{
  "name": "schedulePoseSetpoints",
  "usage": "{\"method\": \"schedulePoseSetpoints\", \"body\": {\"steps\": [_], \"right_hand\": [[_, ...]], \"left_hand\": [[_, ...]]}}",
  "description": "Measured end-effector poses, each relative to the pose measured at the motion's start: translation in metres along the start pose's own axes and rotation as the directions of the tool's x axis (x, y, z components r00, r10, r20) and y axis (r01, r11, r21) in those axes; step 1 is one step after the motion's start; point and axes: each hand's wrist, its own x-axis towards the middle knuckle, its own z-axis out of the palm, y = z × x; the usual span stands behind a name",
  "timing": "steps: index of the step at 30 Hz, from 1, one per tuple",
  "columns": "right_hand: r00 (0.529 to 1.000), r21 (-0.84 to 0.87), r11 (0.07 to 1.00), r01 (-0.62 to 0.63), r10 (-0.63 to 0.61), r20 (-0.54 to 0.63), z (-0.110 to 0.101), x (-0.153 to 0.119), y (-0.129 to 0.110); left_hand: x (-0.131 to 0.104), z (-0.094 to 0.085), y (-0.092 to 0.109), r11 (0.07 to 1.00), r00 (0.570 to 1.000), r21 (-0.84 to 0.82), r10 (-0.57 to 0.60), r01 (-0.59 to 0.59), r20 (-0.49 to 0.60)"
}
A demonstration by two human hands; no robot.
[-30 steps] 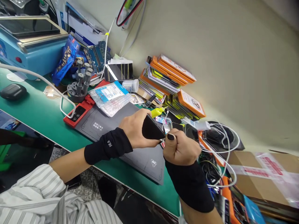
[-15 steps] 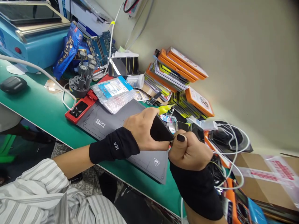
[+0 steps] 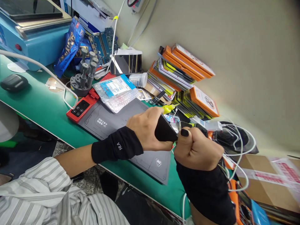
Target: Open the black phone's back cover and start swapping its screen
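My left hand (image 3: 146,129) is wrapped around a black phone (image 3: 163,129), held tilted above a grey work mat. Its dark flat side shows between thumb and fingers. Close against the phone's lower right corner is my right hand (image 3: 198,145), closed in a pinch with a black-tipped thumb on top. Whatever it grips is hidden inside the fingers. Black wrist sleeves cover both wrists. Beneath the hands lies the grey mat (image 3: 150,172) with a red control unit (image 3: 81,108) at its left end.
Orange and yellow boxes (image 3: 203,101) are stacked against the wall. Behind the mat lie a bubble-wrap packet (image 3: 119,93), a white bottle (image 3: 138,80) and a screwdriver stand (image 3: 82,81). White cables (image 3: 243,156) and a cardboard box (image 3: 255,181) sit at the right.
My right hand has shifted slightly right, a little farther from my left hand. My left hand keeps its hold on the phone. The whole view has moved slightly.
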Motion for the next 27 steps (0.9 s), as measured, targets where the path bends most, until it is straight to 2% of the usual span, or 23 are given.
{"method": "schedulePoseSetpoints", "body": {"steps": [8,13,27], "right_hand": [[0.999,0.035,0.999,0.036,-0.036,0.004,0.004,0.01,0.005],[1.0,0.07,0.998,0.009,-0.01,0.013,0.005,0.013,0.003],[0.992,0.086,0.995,0.059,-0.068,0.107,0.006,0.022,0.002]], "left_hand": [[0.004,-0.008,0.003,0.999,0.991,-0.01,-0.049,0.05,0.128],[0.004,-0.01,0.004,0.999,0.993,-0.033,-0.025,0.029,0.115],[0.001,-0.011,0.002,0.998,0.987,0.046,0.027,-0.034,0.158]]}}
